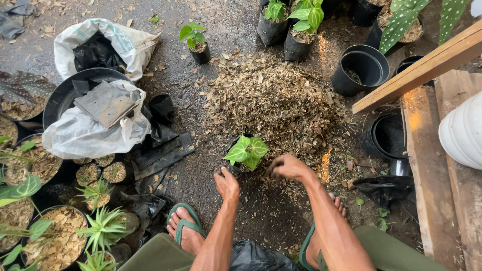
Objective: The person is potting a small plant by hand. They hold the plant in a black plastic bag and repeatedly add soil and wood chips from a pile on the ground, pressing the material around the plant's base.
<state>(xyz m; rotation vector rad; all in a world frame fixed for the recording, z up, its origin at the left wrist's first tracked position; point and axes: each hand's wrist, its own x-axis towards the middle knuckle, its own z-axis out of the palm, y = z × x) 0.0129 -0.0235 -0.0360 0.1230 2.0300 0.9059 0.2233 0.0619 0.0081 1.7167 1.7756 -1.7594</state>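
A small green-leaved plant (pixel 248 151) stands in a black plastic grow bag at the near edge of a heap of dry brown husk mulch (pixel 273 103). My left hand (pixel 227 184) grips the near-left rim of that bag, fingers curled on it. To the right of the plant, my right hand (pixel 287 166) is closed in a loose fist with its knuckles up, resting on the mulch; what it holds is hidden.
Empty black pots (pixel 360 69) stand at the right beside wooden boards (pixel 427 150) and a white pot (pixel 463 131). Potted seedlings (pixel 195 41) sit behind the heap. White sacks (pixel 95 120), black bags and potted plants crowd the left. My sandalled foot (pixel 186 228) rests on wet ground.
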